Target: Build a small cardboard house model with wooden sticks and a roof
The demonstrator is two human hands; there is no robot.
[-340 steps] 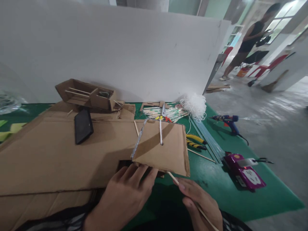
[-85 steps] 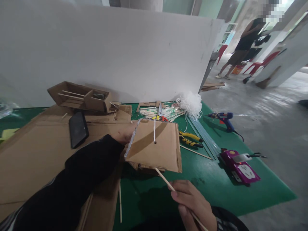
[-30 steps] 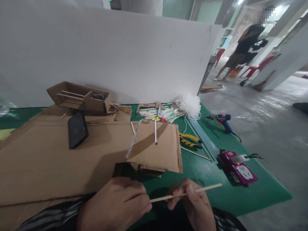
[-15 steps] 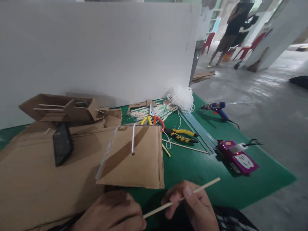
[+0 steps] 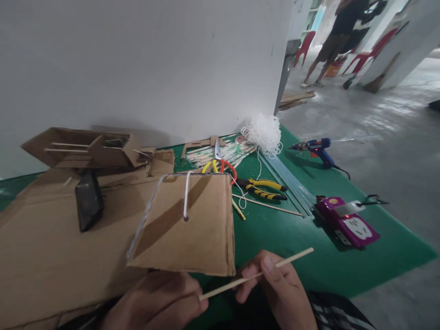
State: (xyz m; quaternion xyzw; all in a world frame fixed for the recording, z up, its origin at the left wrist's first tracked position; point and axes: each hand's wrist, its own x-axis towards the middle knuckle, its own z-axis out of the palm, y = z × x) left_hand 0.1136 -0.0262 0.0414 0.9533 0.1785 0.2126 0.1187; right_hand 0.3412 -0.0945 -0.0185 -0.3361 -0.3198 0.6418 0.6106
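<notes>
Wooden and thin, the stick [image 5: 256,276] spans both hands: the left hand [image 5: 154,300] is curled shut around its near end, and the right hand [image 5: 278,293] pinches it further along between thumb and fingertip, the other fingers loosely bent. Its far end juts out past the right hand over the green mat [image 5: 292,233].

Just beyond the left hand, a cardboard panel [image 5: 187,224] hangs tilted with a white string [image 5: 186,197] running through a hole in it. Its lower edge sits very near the knuckles.

With two grips this close on so slender a stick, a little uneven pressure could probably bend or snap it between the hands. The free end could also swing and catch the panel's edge, knocking the loosely strung piece askew.

Further out from the right hand lie yellow pliers [image 5: 263,189], scissors [image 5: 220,162], a purple power strip [image 5: 347,222] and a blue glue gun [image 5: 314,147]. A careless sweep of the stick's tip might nudge the pliers or the loose stick [image 5: 266,205] beside them. A dark phone [image 5: 88,205] rests on the cardboard sheet [image 5: 51,247] beyond the left hand, well clear.
</notes>
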